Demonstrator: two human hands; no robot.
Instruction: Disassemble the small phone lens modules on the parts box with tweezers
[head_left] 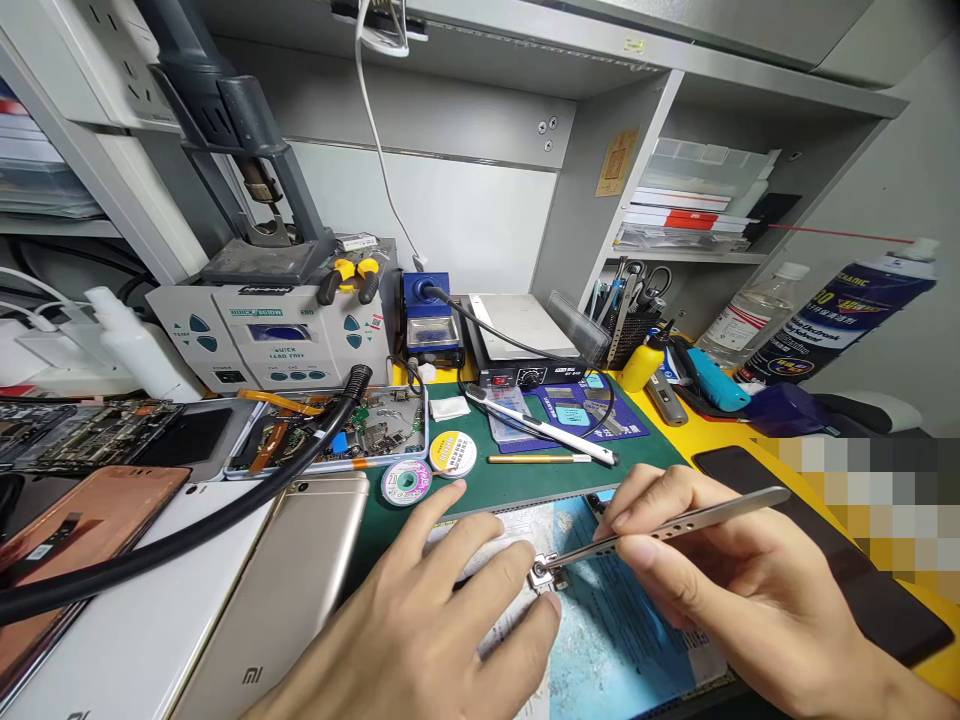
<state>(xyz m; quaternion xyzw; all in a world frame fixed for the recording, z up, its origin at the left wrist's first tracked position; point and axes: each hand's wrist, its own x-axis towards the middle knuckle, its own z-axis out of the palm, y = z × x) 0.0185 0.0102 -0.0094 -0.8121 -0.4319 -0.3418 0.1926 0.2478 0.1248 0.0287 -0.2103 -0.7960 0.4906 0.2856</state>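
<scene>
The left hand (442,620) lies palm down, fingers spread flat, index and middle fingertips pressing a pale silver stencil plate (499,560) on the light-blue work mat (622,620). The right hand (720,580) comes in from the right, thumb and forefinger pinched narrow on slim steel tweezers with a row of holes (667,528). The tweezer tips close on a small square metal chip part (541,574), just beyond the left middle fingertip and touching the plate's edge.

The chip's surface is too small to make out, and the left palm hides much of the plate. Both wrists are cut off at the bottom edge. A patch at the right is blurred out.

Left of the left thumb lies a gold phone (277,600) marked "MI". Beyond the fingers, a grey station (270,340) reads "QUICK" and "LEAD FREE".
</scene>
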